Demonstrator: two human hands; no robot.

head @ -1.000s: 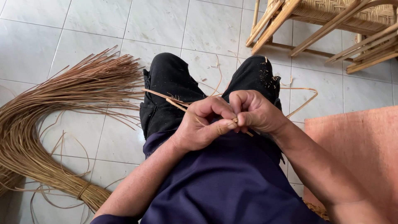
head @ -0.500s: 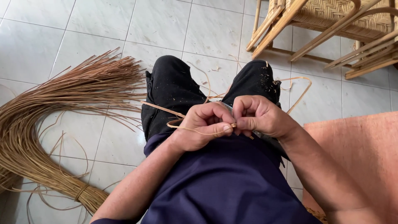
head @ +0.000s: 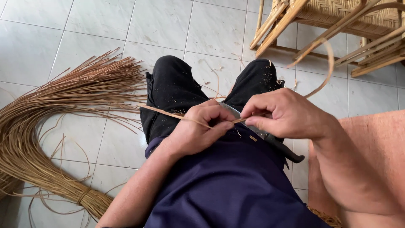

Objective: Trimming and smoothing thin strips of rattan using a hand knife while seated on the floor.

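My left hand (head: 198,128) and my right hand (head: 284,114) meet over my lap, both pinching one thin rattan strip (head: 168,113). The strip runs in from the left across my black trouser leg, passes between my fingers, and its free end loops up to the right (head: 327,63). A knife lies across my lap under the hands: its grey blade (head: 230,110) shows between them and its black handle (head: 289,153) sticks out below my right hand. Whether my right hand also grips the knife is hidden.
A large tied bundle of rattan strips (head: 55,109) fans over the white tiled floor at my left. Rattan furniture with a woven seat (head: 337,17) stands at the top right. An orange mat (head: 379,139) lies at my right.
My right hand has drawn away to the right, pulling the strip through my left fingers. The free end now loops higher at the right, and the knife's blade and handle show.
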